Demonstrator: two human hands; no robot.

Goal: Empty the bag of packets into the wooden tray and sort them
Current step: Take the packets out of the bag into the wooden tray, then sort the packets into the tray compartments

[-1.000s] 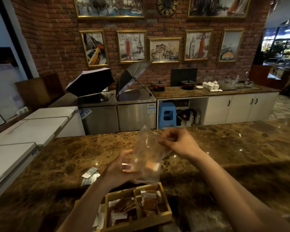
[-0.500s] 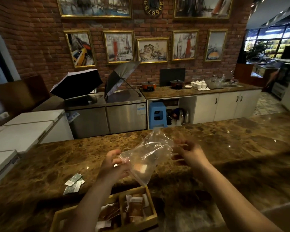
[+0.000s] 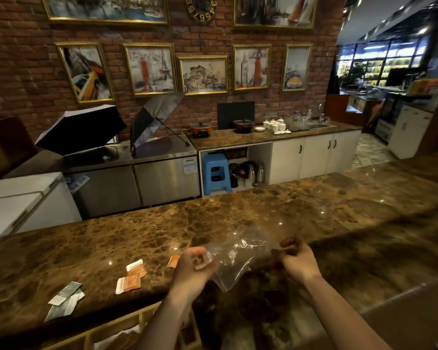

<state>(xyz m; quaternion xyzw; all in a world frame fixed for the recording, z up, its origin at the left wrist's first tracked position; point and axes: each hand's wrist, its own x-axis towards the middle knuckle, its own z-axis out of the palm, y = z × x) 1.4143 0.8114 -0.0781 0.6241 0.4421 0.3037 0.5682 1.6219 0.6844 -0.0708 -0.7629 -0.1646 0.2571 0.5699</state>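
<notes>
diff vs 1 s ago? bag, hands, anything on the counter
The clear bag went from upright above the wooden tray to lower and slumped sideways, out over the counter. The left hand and right hand still hold its two ends. Orange packets now show on the counter; they may simply have come into view. The green packets lie as before.

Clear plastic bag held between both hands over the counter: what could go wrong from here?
The clear bag is held by the left hand and right hand above bare counter, beside the wooden tray; anything left inside would likely miss it. Orange packets and green packets already lie loose on the dark patterned marble, where they may be overlooked when sorting.
</notes>
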